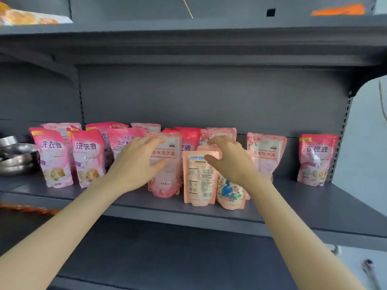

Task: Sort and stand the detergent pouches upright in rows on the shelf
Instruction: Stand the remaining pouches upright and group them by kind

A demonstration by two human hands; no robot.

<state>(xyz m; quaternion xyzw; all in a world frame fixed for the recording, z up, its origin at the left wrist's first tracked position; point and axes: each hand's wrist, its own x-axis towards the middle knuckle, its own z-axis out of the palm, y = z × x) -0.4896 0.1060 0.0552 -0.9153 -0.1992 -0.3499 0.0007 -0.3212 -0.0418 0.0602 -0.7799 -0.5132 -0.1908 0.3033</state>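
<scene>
Lower grey metal shelf board (167, 258) lies nearest, with both bare forearms reaching over it towards the grey metal shelf (293, 208) that carries the pouches.

At the near edge of that shelf, centre: an upright peach pouch with its printed back label facing out (199, 181), and touching it on the right a peach pouch with a blue-and-pink flower print (229, 194).

Right hand (229, 162) sits over the tops of these two, with its thumb tip on the upper edge of the back-label pouch and its fingers curled above a further peach pouch top. Whether it grips cannot be told.

Left hand (136, 164) is spread and relaxed. Its thumb lies across the front of a pale pink blossom-print pouch (167, 176) that stands just left of the peach pair, and its fingers rest on that pouch's upper left.

The hands are apart, one on each side of the centre group.

Farther back: upright deep pink pouches with white characters (53, 158) at left and a lone deep pink pouch (316, 160) well apart at far right.

Stacked steel bowls (16, 158) stand at the far left of the same shelf
</scene>
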